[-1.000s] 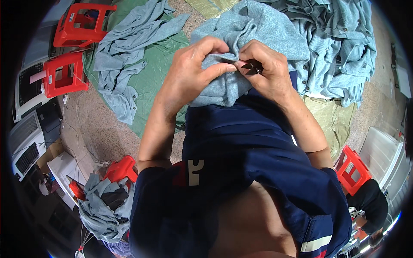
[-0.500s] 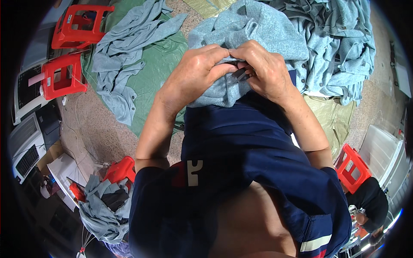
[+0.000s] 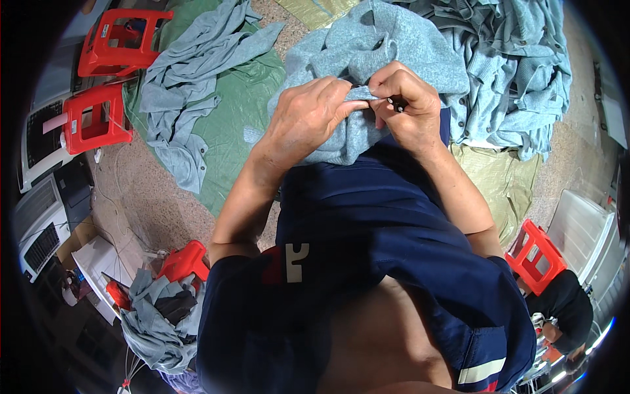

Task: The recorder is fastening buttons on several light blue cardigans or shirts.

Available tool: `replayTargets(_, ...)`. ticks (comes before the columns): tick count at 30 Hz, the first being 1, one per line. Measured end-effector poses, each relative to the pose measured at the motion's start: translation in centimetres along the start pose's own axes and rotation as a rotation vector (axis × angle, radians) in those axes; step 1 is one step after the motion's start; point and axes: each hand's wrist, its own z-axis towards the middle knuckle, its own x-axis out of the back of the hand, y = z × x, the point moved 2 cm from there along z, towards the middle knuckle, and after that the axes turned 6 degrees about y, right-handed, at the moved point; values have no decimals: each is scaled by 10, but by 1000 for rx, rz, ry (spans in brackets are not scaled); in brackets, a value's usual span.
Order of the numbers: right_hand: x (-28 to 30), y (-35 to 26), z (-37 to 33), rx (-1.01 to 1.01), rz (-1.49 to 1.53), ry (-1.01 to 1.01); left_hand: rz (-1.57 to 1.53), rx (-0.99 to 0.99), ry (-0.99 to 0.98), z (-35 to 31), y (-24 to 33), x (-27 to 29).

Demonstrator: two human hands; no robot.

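Observation:
A light blue-grey knitted cardigan (image 3: 420, 49) lies bunched over my lap. My left hand (image 3: 308, 111) is closed, pinching a folded edge of it between thumb and fingers. Close by on the right, my right hand (image 3: 410, 105) grips the same edge with thumb and forefinger. Tucked in that right palm is a pair of small dark thread snips (image 3: 398, 105), mostly hidden by the fingers. The stretch of knit between both hands is pulled taut.
Several similar cardigans (image 3: 518, 72) are heaped at the far right. Another garment (image 3: 174, 98) lies on green sheeting (image 3: 239, 131) at left. Red stools (image 3: 98, 118) stand at far left; another red stool (image 3: 535, 256) is at right, near a person in black (image 3: 561, 308). More clothes (image 3: 154, 322) pile up lower left.
My hands have drawn slightly apart, bringing the knit edge into view between them. The snips have turned back into my right palm, their blades no longer pointing toward the left hand.

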Motion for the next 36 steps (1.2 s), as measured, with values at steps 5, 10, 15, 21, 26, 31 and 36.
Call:
replayTargets(5, -2, 2, -6, -19, 14, 108, 23, 6, 18, -4, 1, -1)
replayTargets(10, -2, 5, -9, 150, -202, 119, 66, -9, 143, 0, 4, 1)
replayTargets(15, 21, 17, 8, -161, -68, 101, -226, 458, -62, -14, -24, 15)
replayTargets(21, 15, -3, 23, 318, -613, 29, -665, 929, -25, -31, -66, 17)
replayTargets(26, -10, -30, -9, 466, -650, -597, -876, 1091, 30, -34, -69, 9)
replayTargets(31, 19, -14, -17, 484, -865, -652, -1151, 1101, 50, -35, -77, 21)
replayTargets(36, 45, -40, -8, 535, -348, -141, -1378, 977, 65, -9, -47, 47)
